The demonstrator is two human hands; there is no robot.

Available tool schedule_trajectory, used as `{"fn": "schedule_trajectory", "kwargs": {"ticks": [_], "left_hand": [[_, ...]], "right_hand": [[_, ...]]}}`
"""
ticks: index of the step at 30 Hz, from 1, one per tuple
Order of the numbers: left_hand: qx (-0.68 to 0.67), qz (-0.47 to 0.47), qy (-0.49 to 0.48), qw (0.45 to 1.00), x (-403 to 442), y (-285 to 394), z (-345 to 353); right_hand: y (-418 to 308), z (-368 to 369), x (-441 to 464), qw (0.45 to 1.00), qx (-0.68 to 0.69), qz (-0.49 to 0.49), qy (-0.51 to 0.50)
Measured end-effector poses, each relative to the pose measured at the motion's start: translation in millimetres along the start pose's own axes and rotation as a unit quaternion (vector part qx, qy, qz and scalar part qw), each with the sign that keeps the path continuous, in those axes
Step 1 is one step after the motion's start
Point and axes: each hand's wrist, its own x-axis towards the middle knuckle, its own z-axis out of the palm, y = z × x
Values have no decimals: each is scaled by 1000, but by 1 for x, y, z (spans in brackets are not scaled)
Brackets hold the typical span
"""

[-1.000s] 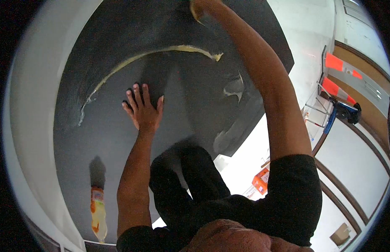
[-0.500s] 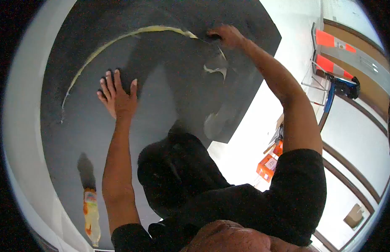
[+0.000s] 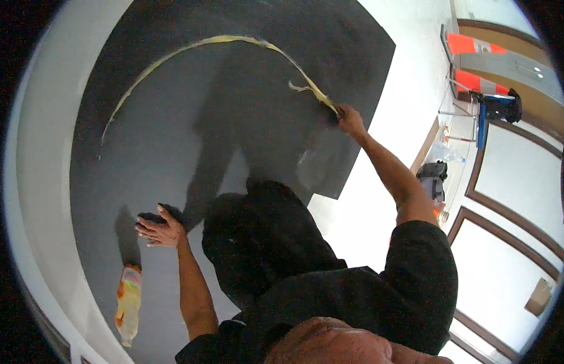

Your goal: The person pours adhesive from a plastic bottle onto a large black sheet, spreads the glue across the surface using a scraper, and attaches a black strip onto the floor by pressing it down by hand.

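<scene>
My left hand (image 3: 162, 229) is open, fingers spread, low over the dark grey surface (image 3: 154, 164), holding nothing. Below and left of it lies a bottle (image 3: 129, 303) with yellowish contents and orange patches. On the right, my right hand (image 3: 351, 120) is closed at the lower right end of a long yellow streak of paste (image 3: 227, 39). What its fingers hold is hidden. The streak arcs from the left across the top to that hand. A small pale smear (image 3: 299, 87) lies just inside the arc.
A pale curved wall (image 3: 42, 139) borders the left. Off the dark surface's right edge are a white floor (image 3: 409, 67), orange-and-white cones (image 3: 473, 44), a blue and black item on a metal frame (image 3: 497, 109), a dark bag (image 3: 432, 179) and a cardboard piece (image 3: 538, 297).
My right hand has moved down and right, and the yellow streak now extends along its path. Pale smears there are mostly covered. My left hand has come down toward the bottle.
</scene>
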Motion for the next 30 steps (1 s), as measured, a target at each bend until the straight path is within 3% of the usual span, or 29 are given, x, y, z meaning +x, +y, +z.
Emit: {"fn": "schedule_trajectory", "kwargs": {"ticks": [1,3,10,13,16,19,21,24,26,27,29,30], "left_hand": [[29,6,-40,999,1,-13,1],[20,14,-39,999,-2,-17,5],[44,37,-30,998,0,-18,7],[47,59,-18,997,3,-15,5],[65,62,-32,995,5,-15,5],[69,70,-21,995,5,-18,10],[77,68,-11,995,3,-19,11],[81,75,2,994,3,-20,12],[76,84,6,994,4,-18,10],[78,80,-2,994,5,-16,7],[83,86,-21,993,3,-17,4],[68,83,-29,994,4,-19,3]], "right_hand": [[-9,2,6,1000,-4,-9,0],[-29,5,13,986,115,114,25],[-166,-3,104,994,48,46,84],[-211,-3,155,976,132,105,135],[-253,-11,182,985,154,29,77],[-346,-38,187,978,-101,-164,77],[-391,-32,201,962,-162,-200,92],[-441,-5,242,975,14,-184,121],[-507,-46,198,993,76,-88,10],[-519,-57,190,994,76,-83,7],[-517,-63,176,969,74,-217,-96],[-495,-52,186,971,74,-202,-102]]}}
